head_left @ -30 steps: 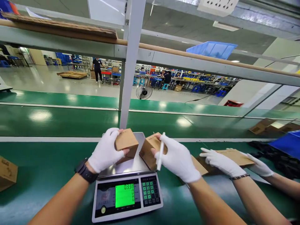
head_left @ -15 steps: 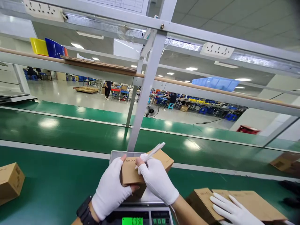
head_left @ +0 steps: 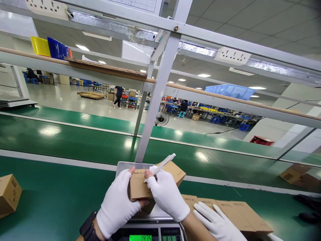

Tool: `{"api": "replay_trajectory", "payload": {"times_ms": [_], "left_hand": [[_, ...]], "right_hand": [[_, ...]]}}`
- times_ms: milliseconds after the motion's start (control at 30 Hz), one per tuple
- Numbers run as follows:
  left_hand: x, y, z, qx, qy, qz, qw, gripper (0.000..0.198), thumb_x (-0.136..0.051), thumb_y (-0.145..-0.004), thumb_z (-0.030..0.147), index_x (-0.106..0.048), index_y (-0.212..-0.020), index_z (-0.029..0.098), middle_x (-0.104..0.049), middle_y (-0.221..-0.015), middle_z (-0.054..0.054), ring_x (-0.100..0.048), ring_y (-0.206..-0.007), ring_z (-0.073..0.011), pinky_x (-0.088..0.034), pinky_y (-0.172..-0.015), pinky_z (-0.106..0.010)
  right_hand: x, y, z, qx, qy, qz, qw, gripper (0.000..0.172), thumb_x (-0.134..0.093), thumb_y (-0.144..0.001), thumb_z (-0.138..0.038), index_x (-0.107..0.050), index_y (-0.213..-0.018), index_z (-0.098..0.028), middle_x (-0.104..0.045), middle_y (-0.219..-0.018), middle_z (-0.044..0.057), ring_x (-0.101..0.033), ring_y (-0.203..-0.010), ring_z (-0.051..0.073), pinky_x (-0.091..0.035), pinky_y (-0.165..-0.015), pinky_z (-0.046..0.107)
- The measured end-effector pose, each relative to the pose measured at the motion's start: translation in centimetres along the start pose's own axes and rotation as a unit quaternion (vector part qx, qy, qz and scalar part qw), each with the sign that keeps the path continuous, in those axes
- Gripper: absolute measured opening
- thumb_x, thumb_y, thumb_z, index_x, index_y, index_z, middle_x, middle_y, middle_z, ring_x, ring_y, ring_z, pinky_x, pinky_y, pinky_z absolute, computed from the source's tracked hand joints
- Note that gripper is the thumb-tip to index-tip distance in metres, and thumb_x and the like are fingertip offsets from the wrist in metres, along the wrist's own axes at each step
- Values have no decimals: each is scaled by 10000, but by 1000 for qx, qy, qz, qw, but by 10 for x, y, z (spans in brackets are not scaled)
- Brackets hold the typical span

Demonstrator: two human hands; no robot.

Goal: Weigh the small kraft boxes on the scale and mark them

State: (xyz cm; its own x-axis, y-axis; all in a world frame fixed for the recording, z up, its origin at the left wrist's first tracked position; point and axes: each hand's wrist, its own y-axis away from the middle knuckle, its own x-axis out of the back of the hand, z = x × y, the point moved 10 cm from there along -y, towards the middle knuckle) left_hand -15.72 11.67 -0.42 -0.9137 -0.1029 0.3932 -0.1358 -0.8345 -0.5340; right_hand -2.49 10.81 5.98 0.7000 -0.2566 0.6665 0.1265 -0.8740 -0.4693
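Observation:
My left hand [head_left: 117, 204], in a white glove with a black watch at the wrist, grips a small brown cardboard box [head_left: 137, 186] from the left, above the scale's steel pan [head_left: 122, 166]. My right hand [head_left: 167, 197], also gloved, holds a white pen [head_left: 162, 163] and presses its fingers on the same box's top edge. A second small brown box [head_left: 175, 172] sits just behind, touching the first. The scale's green display [head_left: 139, 237] shows at the bottom edge.
A co-worker's gloved hand [head_left: 217, 222] rests on flat brown cartons [head_left: 240, 214] at lower right. More boxes lie at far left [head_left: 8, 194] and far right [head_left: 296, 174] on the green belt [head_left: 62, 187]. A metal post [head_left: 156, 100] rises behind the scale.
My right hand came over to the left box with the pen, so both hands now meet on it. The view tilted up. The co-worker's hand and cartons slid closer to the scale.

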Motion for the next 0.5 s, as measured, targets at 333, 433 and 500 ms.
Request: {"api": "replay_trajectory", "payload": {"times_ms": [333, 433, 500], "left_hand": [[0, 1, -1, -4, 2, 10, 1000, 826, -806, -642, 381, -441, -1360, 201, -529, -1329, -113, -525, -1228, -311, -443, -1083, -482], [0, -1, 0, -1, -2, 8, 1000, 833, -808, -638, 357, -434, -1367, 204, -534, -1325, -107, -528, -1225, -305, -457, -1073, -471], [1, -2, -1, -1, -12, 8, 1000, 843, -813, -633, 352, -430, -1369, 201, -532, -1329, -106, -526, -1231, -302, -451, -1084, -471]], "right_hand": [[2, 0, 4, 3, 18, 25, 1000, 430, -379, -958, -455, -541, -635, -223, -683, -693, 60, -646, -686, 212, -427, -668, 292], [5, 0, 6, -5, 9, 42, 999, 432, -386, -950, -467, -534, -623, -226, -672, -662, 55, -643, -649, 209, -433, -639, 290], [7, 1, 7, -7, 4, 55, 998, 429, -389, -946, -471, -538, -626, -227, -663, -646, 51, -637, -628, 210, -437, -622, 291]]}}
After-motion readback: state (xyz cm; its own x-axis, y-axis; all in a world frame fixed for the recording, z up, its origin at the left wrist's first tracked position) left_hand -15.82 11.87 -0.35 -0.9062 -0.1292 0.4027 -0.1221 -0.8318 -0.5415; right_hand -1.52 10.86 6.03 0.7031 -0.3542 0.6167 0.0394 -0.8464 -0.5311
